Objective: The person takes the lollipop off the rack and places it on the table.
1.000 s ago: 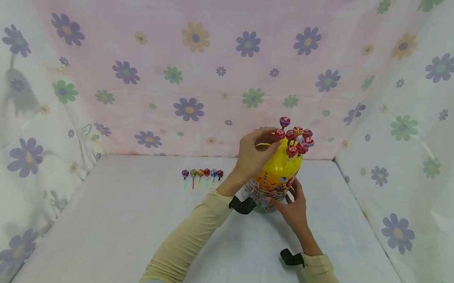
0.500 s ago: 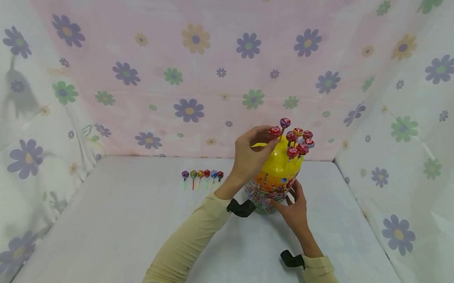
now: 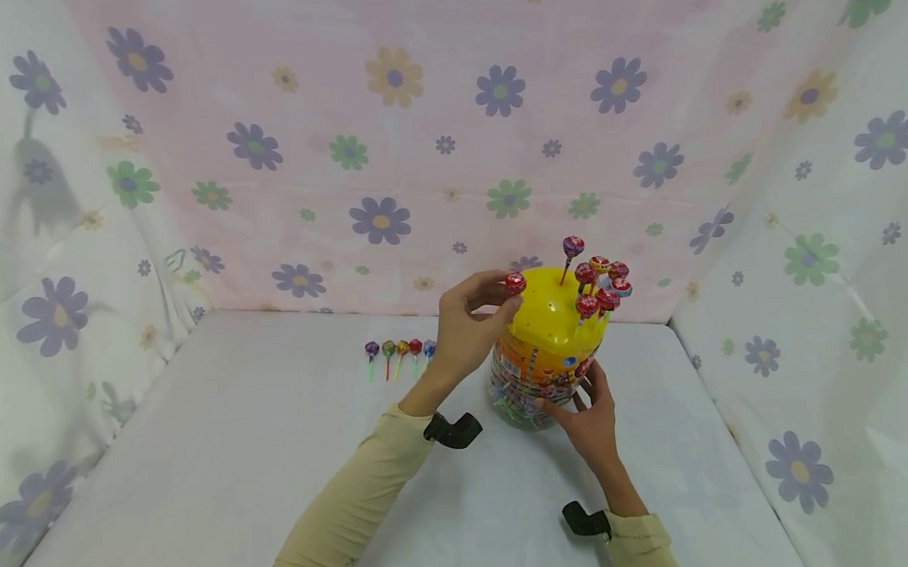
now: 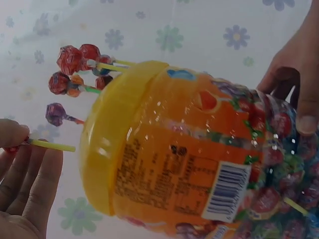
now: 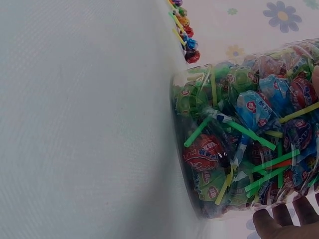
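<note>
My left hand (image 3: 466,321) pinches a red-wrapped lollipop (image 3: 516,283) by its head. Its yellow stick points at the lid and ends just short of it in the left wrist view. Lower down, my right hand (image 3: 592,425) grips the side of a clear plastic jar (image 4: 199,149) packed with wrapped lollipops. The jar has an orange label and a domed yellow lid (image 3: 548,309) with small holes. Several lollipops (image 3: 603,287) stand in the lid's right side by their sticks, and a purple-red one (image 3: 573,246) stands apart toward the back.
Left of the jar, a row of lollipops (image 3: 401,349) lies on the white table (image 3: 227,458), its right end hidden behind my left hand. Flower-patterned cloth (image 3: 419,151) hangs behind and on both sides. Black wrist mounts (image 3: 455,431) stick out from both forearms.
The red lollipop in my left hand has come away from the lid and moved left. My right hand keeps its hold on the jar.
</note>
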### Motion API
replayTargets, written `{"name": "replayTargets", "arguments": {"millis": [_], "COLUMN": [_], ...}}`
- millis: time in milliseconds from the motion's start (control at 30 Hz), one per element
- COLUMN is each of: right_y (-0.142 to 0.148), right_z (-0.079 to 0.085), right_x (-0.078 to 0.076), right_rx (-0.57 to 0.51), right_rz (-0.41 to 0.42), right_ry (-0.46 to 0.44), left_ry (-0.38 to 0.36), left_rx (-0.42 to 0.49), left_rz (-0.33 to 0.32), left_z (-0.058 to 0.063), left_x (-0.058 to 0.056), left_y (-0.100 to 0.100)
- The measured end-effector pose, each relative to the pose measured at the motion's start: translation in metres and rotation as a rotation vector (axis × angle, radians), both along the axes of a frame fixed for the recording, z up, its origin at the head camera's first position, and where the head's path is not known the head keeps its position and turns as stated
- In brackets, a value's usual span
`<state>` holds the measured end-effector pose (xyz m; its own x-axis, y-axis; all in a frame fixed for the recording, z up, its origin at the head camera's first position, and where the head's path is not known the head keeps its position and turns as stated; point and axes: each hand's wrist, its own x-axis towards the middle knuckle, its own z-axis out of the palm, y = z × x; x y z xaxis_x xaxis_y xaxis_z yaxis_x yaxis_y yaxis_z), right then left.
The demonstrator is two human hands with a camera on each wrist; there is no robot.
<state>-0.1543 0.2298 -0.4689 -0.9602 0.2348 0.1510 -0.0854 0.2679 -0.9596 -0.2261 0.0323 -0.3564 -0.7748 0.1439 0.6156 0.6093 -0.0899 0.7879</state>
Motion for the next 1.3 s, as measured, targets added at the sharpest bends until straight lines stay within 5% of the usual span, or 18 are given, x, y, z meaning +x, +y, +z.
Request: {"name": "replayTargets", "arguments": {"millis": [267, 633, 933, 1167, 1300], "right_y": [0.000, 0.001, 0.003, 0.001, -0.001], "right_z": [0.000, -0.003, -0.007, -0.003, 0.000], "right_x": [-0.001, -0.002, -0.002, -0.001, 0.000], "right_rx": [0.001, -0.004, -0.014, -0.012, -0.010], "right_rz": [0.007, 0.015, 0.013, 0.012, 0.010], "right_ry": [0.007, 0.017, 0.036, 0.017, 0.002], "left_ry": [-0.113, -0.225, -0.365, -0.432, -0.460], "left_rx": [0.011, -0.070, -0.173, -0.199, -0.273], "left_rz": [0.041, 0.206, 0.296, 0.393, 0.466], "left_z": [-0.041, -0.106, -0.115, -0.162, -0.171], "left_x": [0.000, -0.001, 0.008, -0.020, -0.030], "left_y": [-0.033, -0.097, -0.141, -0.177, -0.191]}}
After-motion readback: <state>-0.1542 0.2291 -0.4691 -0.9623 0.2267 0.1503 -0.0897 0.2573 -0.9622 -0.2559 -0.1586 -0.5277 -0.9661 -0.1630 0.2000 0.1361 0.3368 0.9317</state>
